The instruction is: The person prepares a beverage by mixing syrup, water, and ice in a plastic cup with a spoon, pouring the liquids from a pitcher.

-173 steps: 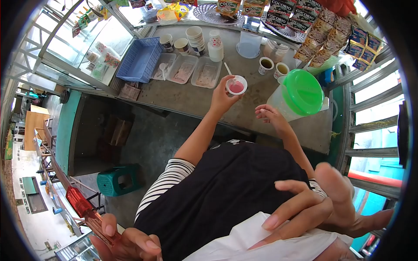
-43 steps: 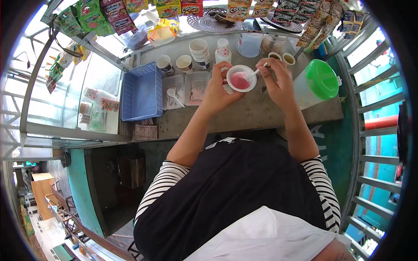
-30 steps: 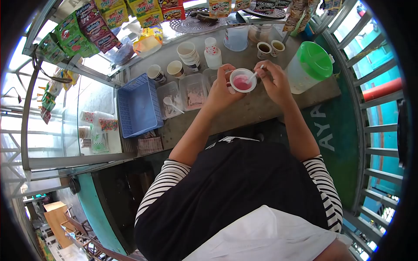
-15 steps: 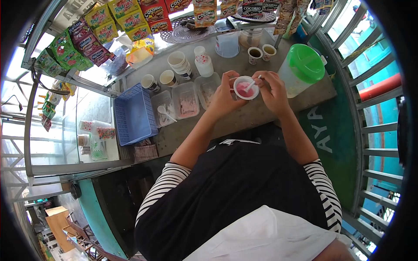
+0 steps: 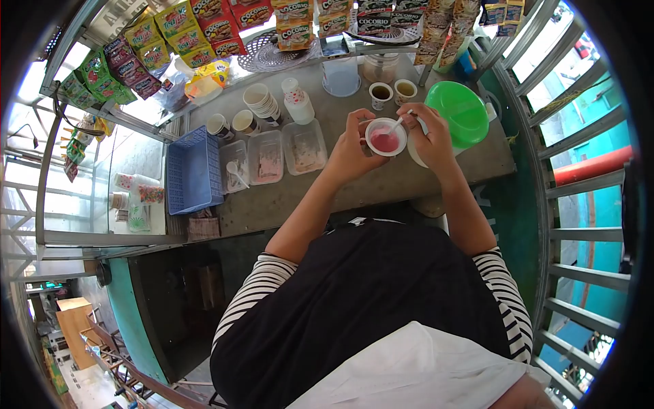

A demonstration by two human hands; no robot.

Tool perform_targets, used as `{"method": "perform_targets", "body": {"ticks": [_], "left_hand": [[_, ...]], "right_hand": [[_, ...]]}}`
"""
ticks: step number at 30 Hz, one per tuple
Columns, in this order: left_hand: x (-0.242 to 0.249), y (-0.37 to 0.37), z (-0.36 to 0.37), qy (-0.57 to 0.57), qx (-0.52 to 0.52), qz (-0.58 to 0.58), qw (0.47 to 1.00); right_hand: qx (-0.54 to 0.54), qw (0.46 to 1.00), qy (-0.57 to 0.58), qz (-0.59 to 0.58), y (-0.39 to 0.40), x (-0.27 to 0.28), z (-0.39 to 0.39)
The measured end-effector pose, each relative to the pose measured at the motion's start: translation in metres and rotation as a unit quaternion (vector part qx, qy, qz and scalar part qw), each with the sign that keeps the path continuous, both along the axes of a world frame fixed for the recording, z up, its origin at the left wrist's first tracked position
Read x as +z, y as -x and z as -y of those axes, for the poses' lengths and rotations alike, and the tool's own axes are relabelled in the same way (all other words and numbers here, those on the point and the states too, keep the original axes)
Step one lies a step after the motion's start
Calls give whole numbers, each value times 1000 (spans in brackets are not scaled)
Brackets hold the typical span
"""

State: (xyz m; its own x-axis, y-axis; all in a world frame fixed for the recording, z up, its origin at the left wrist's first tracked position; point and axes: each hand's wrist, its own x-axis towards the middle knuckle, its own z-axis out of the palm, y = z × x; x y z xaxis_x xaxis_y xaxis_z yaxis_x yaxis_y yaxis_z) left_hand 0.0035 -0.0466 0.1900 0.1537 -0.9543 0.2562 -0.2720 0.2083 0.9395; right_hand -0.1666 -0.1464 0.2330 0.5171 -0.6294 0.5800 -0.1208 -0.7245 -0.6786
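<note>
My left hand (image 5: 354,151) is closed around a small white paper cup (image 5: 372,148) with pink contents, held above the front of the counter. Between the fingers of my right hand (image 5: 432,140) is the handle of a white plastic spoon (image 5: 394,126), whose lower end reaches into the cup. Just beyond my hands stand two cups of dark liquid, one brown cup drink (image 5: 381,103) and one greenish cup drink (image 5: 405,100). A pitcher with a green lid (image 5: 457,112) is right beside my right hand, which hides part of it.
Clear plastic trays (image 5: 304,161) with powder residue lie left on the counter (image 5: 300,201), one holding a white scoop (image 5: 238,176). Stacked paper cups (image 5: 261,102) stand behind them, near a blue basket (image 5: 195,174). Drink sachets (image 5: 293,26) hang overhead; metal bars (image 5: 586,234) line the right side.
The view has shifted, so the counter items appear farther left. My hands and the cup are now nearer the green-lidded pitcher, overlapping it. Both hands keep their grips.
</note>
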Motion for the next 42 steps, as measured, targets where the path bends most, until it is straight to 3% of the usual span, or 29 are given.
{"method": "perform_targets", "body": {"ticks": [3, 9, 12, 16, 19, 25, 27, 33, 40, 42], "left_hand": [[0, 19, 11, 12, 12, 2, 1000], [-5, 54, 26, -1, 4, -29, 1000], [-8, 67, 30, 9, 14, -51, 999], [-13, 75, 25, 3, 53, -8, 999], [-11, 80, 23, 0, 53, -3, 999], [-10, 78, 18, -4, 71, -9, 997], [-11, 76, 19, -3, 74, -12, 997], [-15, 66, 24, 7, 76, -1, 997], [-24, 47, 39, 1, 53, -22, 998], [-21, 39, 44, 7, 43, -21, 999]], "right_hand": [[-23, 997, 56, -44, 25, 6, 7], [30, 999, -34, 16, 55, -6, 23], [10, 1000, 22, -9, 71, -5, 34], [25, 998, 8, -54, 82, -4, 30], [66, 997, -28, -19, 78, -7, 32], [48, 998, 21, -44, 80, -3, 36], [112, 991, -62, -27, 76, -9, 33], [68, 998, 2, -17, 66, -6, 39], [69, 996, -50, -21, 51, -10, 36], [26, 999, 0, -41, 46, -4, 37]]}}
